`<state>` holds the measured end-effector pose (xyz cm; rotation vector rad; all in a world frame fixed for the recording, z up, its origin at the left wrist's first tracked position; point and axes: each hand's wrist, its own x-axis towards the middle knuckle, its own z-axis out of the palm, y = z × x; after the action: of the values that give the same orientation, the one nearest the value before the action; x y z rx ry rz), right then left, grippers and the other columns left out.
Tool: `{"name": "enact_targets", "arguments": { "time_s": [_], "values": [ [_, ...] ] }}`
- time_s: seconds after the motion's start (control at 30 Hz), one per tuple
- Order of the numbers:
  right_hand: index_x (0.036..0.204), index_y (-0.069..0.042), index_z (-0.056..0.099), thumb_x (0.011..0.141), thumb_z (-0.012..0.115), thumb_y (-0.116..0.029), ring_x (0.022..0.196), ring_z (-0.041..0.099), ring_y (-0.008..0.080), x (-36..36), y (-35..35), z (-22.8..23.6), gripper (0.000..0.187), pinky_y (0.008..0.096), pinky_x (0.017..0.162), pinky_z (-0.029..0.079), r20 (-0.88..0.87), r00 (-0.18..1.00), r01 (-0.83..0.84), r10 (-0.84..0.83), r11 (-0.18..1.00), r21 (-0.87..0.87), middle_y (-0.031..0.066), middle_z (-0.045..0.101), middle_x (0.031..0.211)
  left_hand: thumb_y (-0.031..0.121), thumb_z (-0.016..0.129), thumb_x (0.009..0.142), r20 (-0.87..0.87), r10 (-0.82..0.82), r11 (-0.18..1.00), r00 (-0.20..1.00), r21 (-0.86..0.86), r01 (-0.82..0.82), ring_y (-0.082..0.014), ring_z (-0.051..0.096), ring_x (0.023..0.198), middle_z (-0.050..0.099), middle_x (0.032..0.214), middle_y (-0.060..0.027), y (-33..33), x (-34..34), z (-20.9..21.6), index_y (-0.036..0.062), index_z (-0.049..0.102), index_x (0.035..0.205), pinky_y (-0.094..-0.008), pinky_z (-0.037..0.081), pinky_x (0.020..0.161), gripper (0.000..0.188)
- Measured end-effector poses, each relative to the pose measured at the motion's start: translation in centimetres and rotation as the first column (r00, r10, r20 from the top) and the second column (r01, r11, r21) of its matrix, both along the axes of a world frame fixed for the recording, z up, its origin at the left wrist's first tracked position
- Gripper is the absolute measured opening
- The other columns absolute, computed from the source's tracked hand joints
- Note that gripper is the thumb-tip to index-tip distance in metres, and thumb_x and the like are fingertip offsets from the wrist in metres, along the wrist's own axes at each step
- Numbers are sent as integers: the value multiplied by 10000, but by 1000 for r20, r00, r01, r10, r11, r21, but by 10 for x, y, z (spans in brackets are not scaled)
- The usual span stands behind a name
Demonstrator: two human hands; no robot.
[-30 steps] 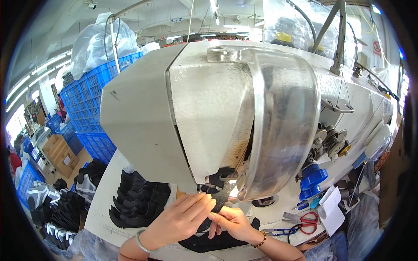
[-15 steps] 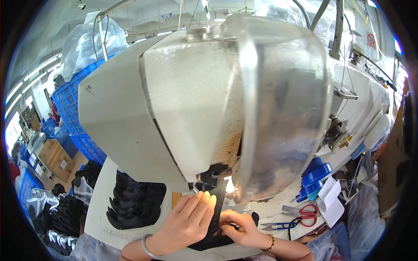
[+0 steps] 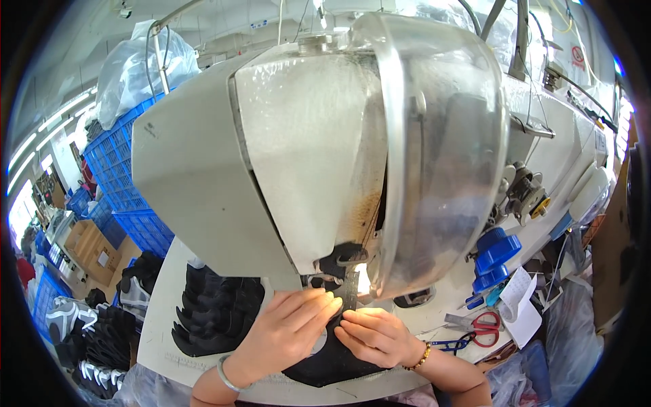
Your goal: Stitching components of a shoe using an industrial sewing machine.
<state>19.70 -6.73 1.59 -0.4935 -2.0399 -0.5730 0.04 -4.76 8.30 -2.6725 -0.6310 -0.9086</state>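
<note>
A large pale sewing machine [image 3: 308, 149] fills the middle of the view, its lit needle area low down in front of me. Below it, a black fabric piece [image 3: 329, 363] lies on the table, with a narrow edge running up toward the needle. My left hand [image 3: 288, 329], fingers pressed together, grips that edge from the left, close to the machine foot. From the right, my right hand [image 3: 380, 337] pinches the same edge, its fingertips almost meeting the left ones. The needle itself cannot be made out.
Stacked black pieces [image 3: 217, 308] lie left of my hands. To the right are red-handled scissors [image 3: 485, 328], blue-handled snips [image 3: 454, 343], white paper [image 3: 517, 305] and a blue plastic holder [image 3: 496, 254]. Blue crates [image 3: 119, 166] and piled shoe parts [image 3: 102, 332] stand at left.
My right hand has moved up toward the needle, its fingers now straighter along the fabric edge. The left hand has shifted slightly, and the black piece is spread differently below. The view has shifted a little.
</note>
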Motion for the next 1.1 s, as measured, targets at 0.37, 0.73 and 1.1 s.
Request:
{"name": "enact_targets", "arguments": {
  "time_s": [0.37,0.73,1.1],
  "values": [
    [973,-28,681,747,649,-5,970,640,210,8,-2,-5,230,263,697,515,18,1000,10,-10,999,-35,80,628,1040,63,622,739,-51,-8,994,999,110,13,-235,559,1025,563,1020,-102,0,2,-10,-59,641,1014,-307,479,728,301],
    [1004,-79,684,722,662,-35,780,567,92,8,2,-12,286,194,531,430,-57,995,79,-84,993,-85,8,625,1078,17,650,734,27,7,996,1000,94,-9,-230,589,919,585,1038,-101,6,0,-20,-11,610,1124,-337,491,766,393],
    [953,-71,658,611,691,56,976,612,288,0,-4,-6,367,353,761,511,-201,979,-25,-26,969,-246,107,625,1078,-40,679,766,445,-112,914,888,-305,268,-240,650,945,678,1060,-81,32,-11,-49,66,599,1178,-304,546,782,433]
  ]
}}
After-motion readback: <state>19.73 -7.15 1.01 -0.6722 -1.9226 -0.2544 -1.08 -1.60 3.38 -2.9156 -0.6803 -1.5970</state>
